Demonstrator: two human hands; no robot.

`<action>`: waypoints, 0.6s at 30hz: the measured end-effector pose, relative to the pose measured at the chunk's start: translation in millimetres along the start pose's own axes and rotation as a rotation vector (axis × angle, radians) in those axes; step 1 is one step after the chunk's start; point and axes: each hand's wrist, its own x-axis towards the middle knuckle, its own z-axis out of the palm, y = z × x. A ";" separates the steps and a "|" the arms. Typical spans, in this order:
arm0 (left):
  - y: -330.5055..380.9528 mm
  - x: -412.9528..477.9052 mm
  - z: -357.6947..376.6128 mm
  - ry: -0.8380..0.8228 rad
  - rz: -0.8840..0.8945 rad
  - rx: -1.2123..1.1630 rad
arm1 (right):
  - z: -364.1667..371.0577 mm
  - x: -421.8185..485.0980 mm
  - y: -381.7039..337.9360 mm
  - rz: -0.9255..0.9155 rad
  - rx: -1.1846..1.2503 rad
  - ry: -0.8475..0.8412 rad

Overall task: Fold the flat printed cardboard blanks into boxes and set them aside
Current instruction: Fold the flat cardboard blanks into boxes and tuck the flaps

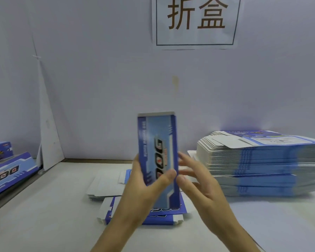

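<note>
Box [157, 142] pinched by left fingers [165, 179]; right fingers [188, 161] straight alongside.

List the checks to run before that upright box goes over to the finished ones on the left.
1. Left hand grips the blue box, thumb across its front: ok.
2. Right hand open beside the box; contact: cannot tell.
3. Box's top end closed: cannot tell.
4. Finished boxes lie at the left: ok.
5. Stack of flat blanks waits at the right: ok.
</note>
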 end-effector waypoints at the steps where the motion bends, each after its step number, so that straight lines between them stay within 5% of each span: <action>1: 0.9 2.9 -4.2 0.031 0.012 -0.057 | -2.2 -0.5 -0.7 -0.047 -0.049 -0.063; 5: 1.8 10.0 -19.6 0.151 0.086 -0.070 | -5.9 -0.5 -3.6 -0.131 -0.117 -0.205; 10: -4.6 8.1 -25.3 -0.014 -0.010 -0.238 | -4.7 1.1 0.6 -0.091 -0.252 0.239; 15: -6.4 8.4 -25.4 -0.164 -0.059 -0.276 | -18.1 6.7 -9.1 0.218 0.268 -0.016; 18: -0.7 10.9 -35.3 -0.258 -0.148 -0.068 | -14.2 8.1 -7.2 0.206 0.269 0.107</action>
